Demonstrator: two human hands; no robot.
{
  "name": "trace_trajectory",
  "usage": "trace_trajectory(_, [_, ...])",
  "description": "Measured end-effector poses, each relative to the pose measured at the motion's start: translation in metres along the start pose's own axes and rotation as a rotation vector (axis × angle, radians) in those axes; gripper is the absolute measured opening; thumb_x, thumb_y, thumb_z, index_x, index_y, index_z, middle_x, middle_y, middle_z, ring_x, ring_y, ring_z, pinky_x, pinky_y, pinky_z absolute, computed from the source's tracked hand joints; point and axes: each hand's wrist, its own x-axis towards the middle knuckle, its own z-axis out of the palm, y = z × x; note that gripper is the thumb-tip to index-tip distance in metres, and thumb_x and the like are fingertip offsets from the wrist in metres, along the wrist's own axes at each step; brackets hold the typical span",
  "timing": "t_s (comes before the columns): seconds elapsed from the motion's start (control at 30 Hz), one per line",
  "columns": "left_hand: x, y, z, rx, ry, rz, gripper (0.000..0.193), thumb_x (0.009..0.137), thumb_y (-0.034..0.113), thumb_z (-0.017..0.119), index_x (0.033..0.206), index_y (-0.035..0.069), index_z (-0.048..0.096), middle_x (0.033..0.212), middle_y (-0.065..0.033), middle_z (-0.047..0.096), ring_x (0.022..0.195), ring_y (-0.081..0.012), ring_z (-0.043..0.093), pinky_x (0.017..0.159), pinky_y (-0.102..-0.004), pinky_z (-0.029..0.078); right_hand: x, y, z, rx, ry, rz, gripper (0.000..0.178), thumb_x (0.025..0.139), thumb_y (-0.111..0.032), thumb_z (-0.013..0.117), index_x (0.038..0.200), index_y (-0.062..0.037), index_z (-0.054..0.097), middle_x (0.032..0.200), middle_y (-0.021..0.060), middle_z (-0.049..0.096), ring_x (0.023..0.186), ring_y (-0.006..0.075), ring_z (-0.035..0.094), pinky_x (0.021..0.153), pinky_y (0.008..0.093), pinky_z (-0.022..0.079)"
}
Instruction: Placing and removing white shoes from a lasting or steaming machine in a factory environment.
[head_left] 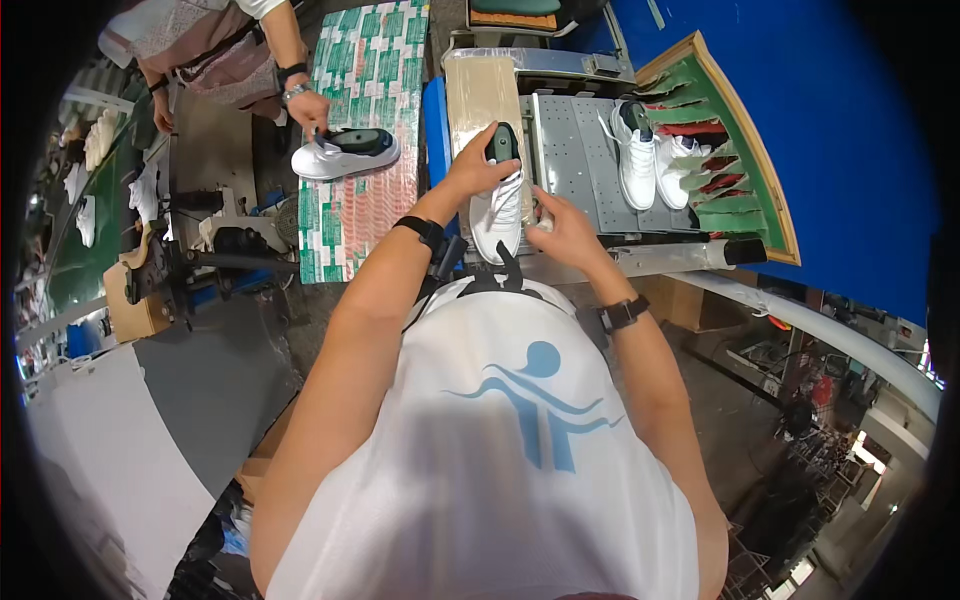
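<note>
A white lace-up sneaker (497,225) with a dark form inside its opening lies on a tan-covered board in front of me, toe toward my body. My left hand (473,174) is closed around its heel end, thumb across the opening and fingers along the far left side. Just right of the laces is my right hand (568,232), with its fingers bent together beside the shoe. A small pale bit shows at those fingertips, too small to name. Two more white sneakers (637,165) stand to the right on a grey perforated metal surface (572,150).
Green and red strips hang in a wood-edged opening (725,150) at the right end of the metal surface. At the left, another person's hand (309,108) holds a white sneaker (340,160) over a table with a green-and-red printed cover (365,235). A metal rail (680,257) runs near my right forearm.
</note>
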Motion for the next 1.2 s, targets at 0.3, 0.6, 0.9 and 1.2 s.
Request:
trace_trajectory(0.3, [-0.004, -0.01, 0.02, -0.027, 0.102, 0.076, 0.103, 0.082, 0.036, 0.09, 0.163, -0.001, 0.039, 0.16, -0.0253, 0.05, 0.147, -0.0344, 0.051, 0.121, -0.0368, 0.041, -0.004, 0.007, 0.006, 0.015, 0.05, -0.075, 0.083, 0.08, -0.032, 0.075, 0.15, 0.0083, 0.054, 0.107, 0.0241, 0.07, 0.102, 0.0417, 0.069, 0.095, 0.0443, 0.055])
trace_trajectory(0.6, [-0.001, 0.008, 0.001, 0.062, 0.064, 0.021, 0.102, 0.082, 0.039, 0.091, 0.163, 0.001, 0.042, 0.155, -0.0244, 0.056, 0.142, -0.0336, 0.057, 0.117, -0.0369, 0.045, -0.079, 0.03, -0.005, -0.013, -0.105, 0.104, 0.08, 0.082, -0.033, 0.076, 0.149, 0.0066, 0.056, 0.11, 0.0242, 0.07, 0.103, 0.0402, 0.069, 0.095, 0.0436, 0.054])
trace_trajectory(0.9, [-0.003, 0.006, 0.006, 0.082, 0.06, -0.051, 0.104, 0.083, 0.04, 0.091, 0.164, 0.002, 0.039, 0.154, -0.0225, 0.058, 0.139, -0.0301, 0.06, 0.115, -0.0353, 0.047, 0.003, 0.005, 0.021, -0.043, 0.092, -0.088, 0.079, 0.079, -0.029, 0.075, 0.147, 0.0068, 0.057, 0.109, 0.027, 0.069, 0.102, 0.0425, 0.069, 0.094, 0.0473, 0.055])
trace_trajectory(1.2, [-0.001, 0.016, 0.0, 0.099, 0.08, -0.039, 0.101, 0.082, 0.033, 0.094, 0.164, 0.004, 0.043, 0.131, -0.0141, 0.073, 0.109, -0.0144, 0.069, 0.095, -0.0278, 0.055, -0.067, -0.036, -0.003, -0.056, -0.042, -0.044, 0.079, 0.081, -0.028, 0.074, 0.148, 0.0082, 0.055, 0.107, 0.0265, 0.068, 0.099, 0.0422, 0.067, 0.09, 0.0469, 0.055])
